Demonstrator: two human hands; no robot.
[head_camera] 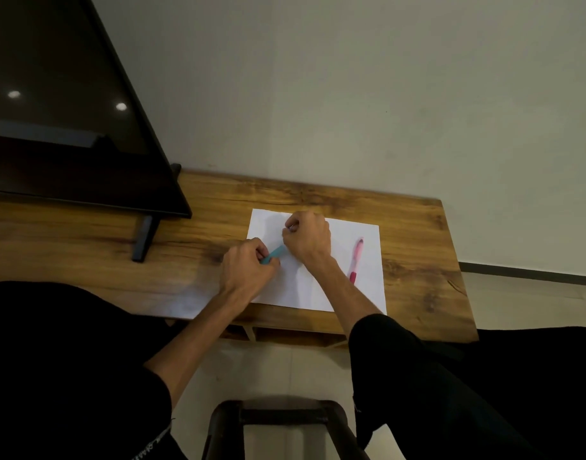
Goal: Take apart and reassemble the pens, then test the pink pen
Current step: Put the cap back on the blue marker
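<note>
A teal pen (274,253) is held between both hands above a white sheet of paper (368,287). My left hand (248,270) grips its near end, and my right hand (307,239) is closed around its far end, so only a short middle stretch shows. The pink pen (356,258) lies whole on the right part of the paper, pointing away from me, untouched. Whether the teal pen is in one piece or pulled apart is hidden by my fingers.
The paper rests on a wooden desk (417,227) against a pale wall. A dark monitor (69,111) on a stand (145,237) fills the left. The desk's right edge is just past the paper. A dark stool (278,423) sits below.
</note>
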